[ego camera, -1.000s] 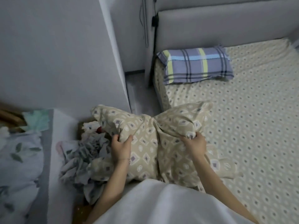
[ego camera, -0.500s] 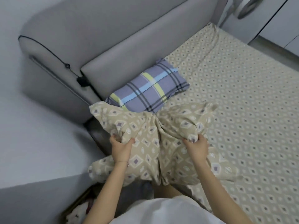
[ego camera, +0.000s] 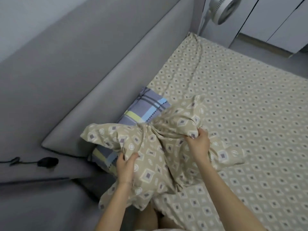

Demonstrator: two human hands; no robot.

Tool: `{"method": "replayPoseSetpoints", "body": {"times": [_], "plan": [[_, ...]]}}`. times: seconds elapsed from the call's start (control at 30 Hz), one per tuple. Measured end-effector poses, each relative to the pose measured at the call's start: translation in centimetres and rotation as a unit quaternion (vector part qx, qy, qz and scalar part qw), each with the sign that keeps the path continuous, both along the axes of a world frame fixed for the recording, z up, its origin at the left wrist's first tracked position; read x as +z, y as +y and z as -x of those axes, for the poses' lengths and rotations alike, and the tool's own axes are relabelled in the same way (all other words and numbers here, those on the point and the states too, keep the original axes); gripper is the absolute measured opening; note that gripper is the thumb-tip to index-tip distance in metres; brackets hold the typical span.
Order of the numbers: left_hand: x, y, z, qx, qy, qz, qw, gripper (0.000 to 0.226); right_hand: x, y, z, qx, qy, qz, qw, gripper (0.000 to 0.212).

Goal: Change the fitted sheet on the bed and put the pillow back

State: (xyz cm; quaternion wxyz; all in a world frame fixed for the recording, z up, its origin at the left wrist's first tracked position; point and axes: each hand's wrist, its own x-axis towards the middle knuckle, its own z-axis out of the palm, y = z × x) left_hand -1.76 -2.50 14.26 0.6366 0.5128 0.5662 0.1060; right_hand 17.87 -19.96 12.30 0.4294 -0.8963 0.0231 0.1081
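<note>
- Currently your left hand (ego camera: 125,167) and right hand (ego camera: 198,144) each have a closed grip, fingers bunching the beige pillow (ego camera: 158,147).
- Beige pillow is held over the fitted sheet (ego camera: 250,114), overlapping the plaid pillow (ego camera: 146,105) by the headboard (ego camera: 100,80).

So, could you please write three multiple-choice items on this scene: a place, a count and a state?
1. Where is the plaid pillow? A against the headboard; B on the floor; C on a chair.
2. How many pillows show? A one; B two; C four.
3. The left hand and right hand: A both empty; B one grips; C both grip the beige pillow.
1 A, it lies along the headboard. 2 B, plaid plus beige. 3 C, each bunches its cover.
</note>
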Motion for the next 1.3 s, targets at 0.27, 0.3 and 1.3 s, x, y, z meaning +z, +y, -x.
{"method": "replayPoseSetpoints", "body": {"times": [0.27,0.3,1.3], "plan": [[-1.5,8.7,-16.2,-0.058,-0.098,0.032,0.993,0.031,-1.3,8.5,-15.4,-0.029,-0.048,0.015,0.998,0.013],[-2.0,9.9,-18.6,-0.068,-0.105,0.037,0.991,0.031,-1.5,9.7,-18.1,-0.038,-0.056,0.018,0.998,0.014],[-25.6,16.6,-49.6,-0.179,0.038,-0.024,0.983,0.04,-19.0,17.6,-40.8,0.07,0.078,0.176,0.979,0.077]]}}
